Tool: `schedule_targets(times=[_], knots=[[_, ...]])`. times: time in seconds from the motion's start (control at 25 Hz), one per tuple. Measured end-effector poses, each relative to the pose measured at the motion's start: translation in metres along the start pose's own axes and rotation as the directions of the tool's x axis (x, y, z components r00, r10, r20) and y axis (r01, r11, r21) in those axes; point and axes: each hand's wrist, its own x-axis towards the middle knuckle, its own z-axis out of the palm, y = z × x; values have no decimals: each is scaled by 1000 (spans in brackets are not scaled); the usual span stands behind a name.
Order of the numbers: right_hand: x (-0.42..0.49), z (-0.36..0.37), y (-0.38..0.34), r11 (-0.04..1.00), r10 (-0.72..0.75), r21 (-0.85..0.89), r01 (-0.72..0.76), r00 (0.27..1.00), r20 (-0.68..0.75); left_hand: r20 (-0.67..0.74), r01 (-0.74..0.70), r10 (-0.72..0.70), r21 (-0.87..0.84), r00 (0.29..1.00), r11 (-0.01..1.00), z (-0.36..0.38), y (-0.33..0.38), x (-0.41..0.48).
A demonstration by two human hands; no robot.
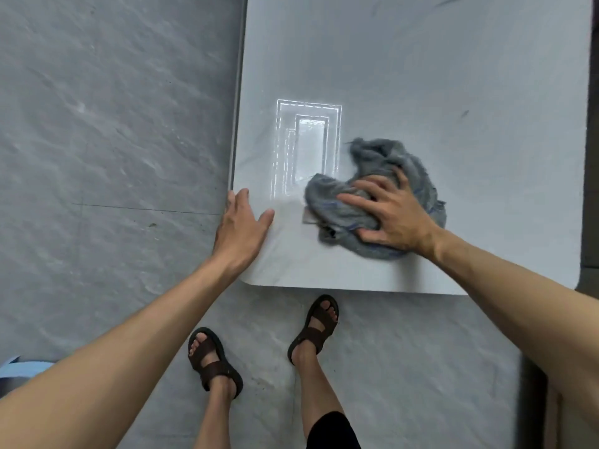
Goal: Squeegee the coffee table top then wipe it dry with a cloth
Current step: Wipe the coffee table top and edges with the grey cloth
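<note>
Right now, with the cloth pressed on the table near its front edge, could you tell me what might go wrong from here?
1. The right hand presses only part of the bunched grey cloth, so it may smear the coffee table top rather than dry it evenly.
2. The left hand rests at the table's left edge; leaning on it could let it slip off the glossy surface.
3. The feet in sandals stand close under the front edge; a stubbed toe is possible.

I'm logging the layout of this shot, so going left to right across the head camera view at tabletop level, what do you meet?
Grey floor → left hand resting flat on the table's left edge → bright rectangular reflection on the coffee table top → grey cloth → right hand pressing on the cloth.
</note>
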Motion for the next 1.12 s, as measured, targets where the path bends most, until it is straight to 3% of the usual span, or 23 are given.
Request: schedule_targets(times=[0.08,0.16,0.2,0.28,0.36,0.4,0.48,0.52,0.56,0.64,0.76,0.84,0.92,1.0,1.12], knots=[[-44,0,28,955,296,53,-293,953,-63,-25,22,-23,-14,999,1000,0,7,0],[-90,4,44,793,607,133,-594,789,-95,-48,51,-52,-27,997,998,0,12,0],[-110,6,45,668,743,169,-725,662,-100,-57,69,-71,-44,996,997,0,12,0],[-132,12,35,317,949,236,-919,309,-71,-90,102,-114,-128,989,987,-4,11,1],[-124,16,18,-24,1000,270,-963,-28,-10,-103,150,-186,-281,977,948,-12,4,5],[-110,16,9,-146,989,288,-946,-150,8,-82,173,-221,-389,972,905,-17,-1,8],[-77,15,-11,-274,959,337,-901,-283,23,12,207,-254,-618,967,758,-24,-12,13],[-58,15,-24,-275,958,360,-892,-288,17,54,218,-251,-691,966,689,-27,-17,13],[-38,15,-41,-233,968,374,-898,-251,2,75,218,-241,-727,968,651,-29,-22,14],[2,15,-82,-53,997,379,-924,-73,-40,99,220,-221,-745,970,630,-33,-32,13],[52,14,-150,332,942,376,-865,322,-92,113,228,-218,-748,969,623,-37,-43,8],[70,16,-190,581,807,358,-731,575,-136,98,230,-235,-737,967,636,-39,-50,3],[74,21,-214,786,604,294,-545,778,-173,71,216,-235,-703,969,677,-39,-54,-1],[68,27,-215,917,381,202,-345,906,-182,27,189,-216,-596,976,780,-37,-54,-5],[52,31,-196,995,19,96,-4,987,-160,-63,109,-123,-191,990,976,-26,-45,-13]])
